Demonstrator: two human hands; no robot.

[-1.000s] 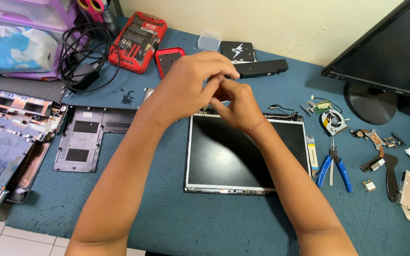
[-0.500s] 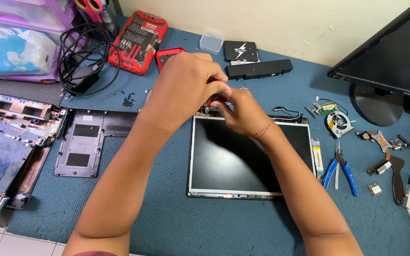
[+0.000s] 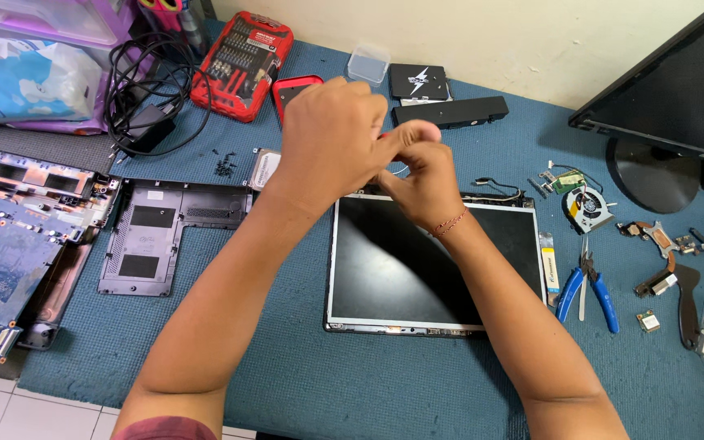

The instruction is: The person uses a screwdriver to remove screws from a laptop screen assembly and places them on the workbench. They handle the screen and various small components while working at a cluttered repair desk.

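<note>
The bare laptop display panel (image 3: 433, 265) lies flat on the blue mat (image 3: 287, 383), directly below the two hands. Both hands meet above the panel's far edge. The left hand (image 3: 332, 134) is closed, thumb pressed toward the right hand (image 3: 421, 183), whose fingers are pinched together. A small red item shows between them, mostly hidden; what exactly is clamped cannot be determined.

Change against the earlier views: the hands have stayed joined over the same far edge of the panel, and the panel has not moved on the mat. The left thumb now extends further across the right hand. Judgement: fine work at the panel's far edge continues, with no part yet freed.

Count, outward from the grip:
- One loose cable (image 3: 499, 189), just right of the grip along the panel edge.
- One black battery bar (image 3: 450, 112), beyond the grip.
- One red screwdriver bit case (image 3: 242, 65), beyond and left.
- One black base cover (image 3: 165, 236), left.
- One blue motherboard (image 3: 2, 269), far left.
- One cooling fan (image 3: 587, 208), right.
- One pair of blue-handled pliers (image 3: 587, 289), right and nearer.
- One monitor (image 3: 670, 98), far right.
</note>
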